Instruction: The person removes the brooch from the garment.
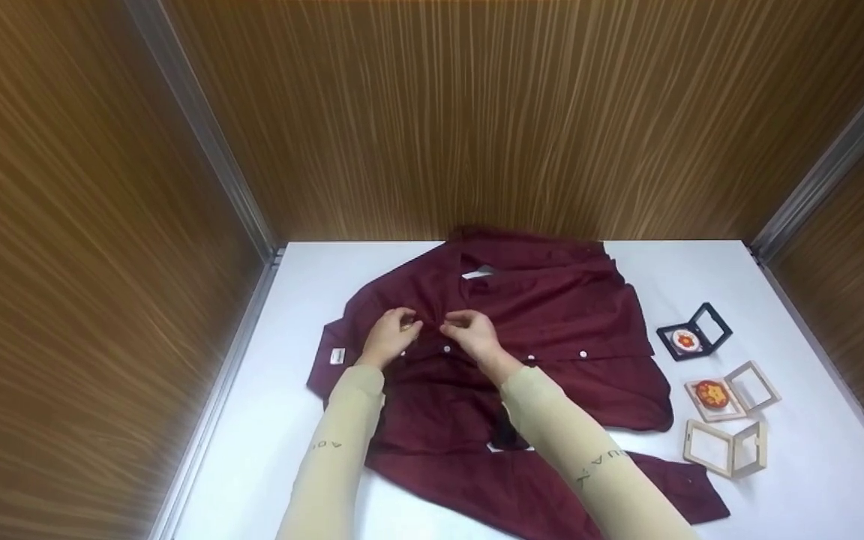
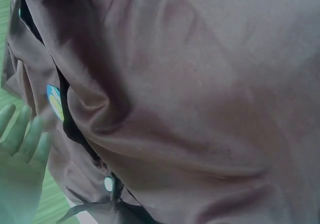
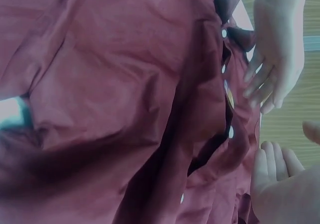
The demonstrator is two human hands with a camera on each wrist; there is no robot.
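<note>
A maroon shirt [image 1: 537, 315] lies spread with its button front running across the middle. My left hand [image 1: 393, 337] hovers close over the front, fingers loosely bent and thumb apart from them. My right hand [image 1: 473, 334] is just to its right, fingers pointing toward the left hand. In the right wrist view, the left hand [image 3: 277, 67] and right hand [image 3: 280, 184] both have extended fingers with nothing gripped. Between two white buttons, a small round badge [image 2: 55, 102] with yellow and blue on it shows at the placket, partly hidden by cloth.
To the right stand three open hinged cases: a black case [image 1: 679, 355] with a red-flower badge [image 1: 685, 340], a pinkish wooden case [image 1: 735, 409] with a red-and-yellow badge [image 1: 712, 394], and a pale wooden case [image 1: 709, 468]. Wood-grain panels [image 1: 469, 127] enclose the white table [image 1: 252, 465].
</note>
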